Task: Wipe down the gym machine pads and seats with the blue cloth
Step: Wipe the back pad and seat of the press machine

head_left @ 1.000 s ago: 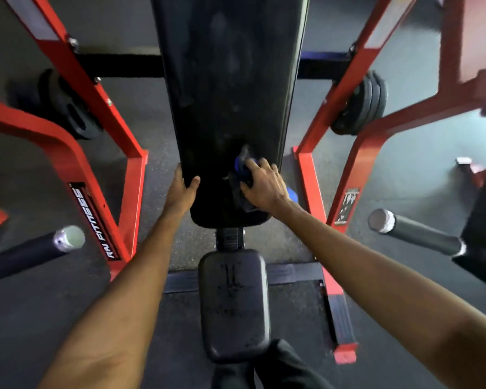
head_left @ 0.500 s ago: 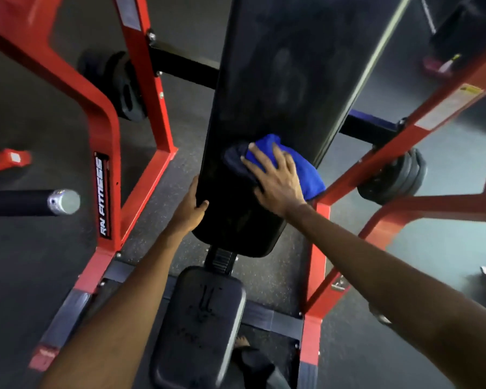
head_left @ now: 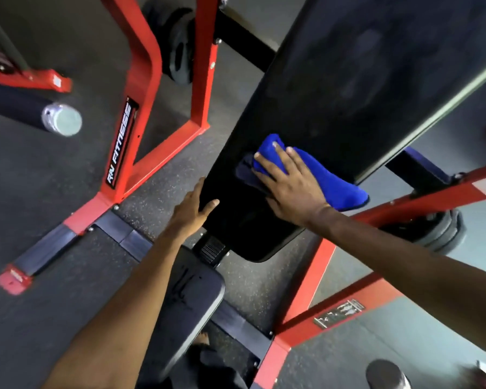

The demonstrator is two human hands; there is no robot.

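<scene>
Blue cloth [head_left: 330, 183], pressed under my right hand [head_left: 290, 192] laid flat on black back pad [head_left: 348, 80], my left hand [head_left: 190, 213] gripping the pad's edge, red frame [head_left: 148, 77], label [head_left: 120, 141] reading RN FITNESS.

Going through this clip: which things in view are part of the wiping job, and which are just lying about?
Part of the job:
- blue cloth, pressed flat by the right hand
- back pad, its edge gripped by the left hand
- seat pad, below

Just there:
- red frame
- weight plates
- silver-capped handle
</scene>
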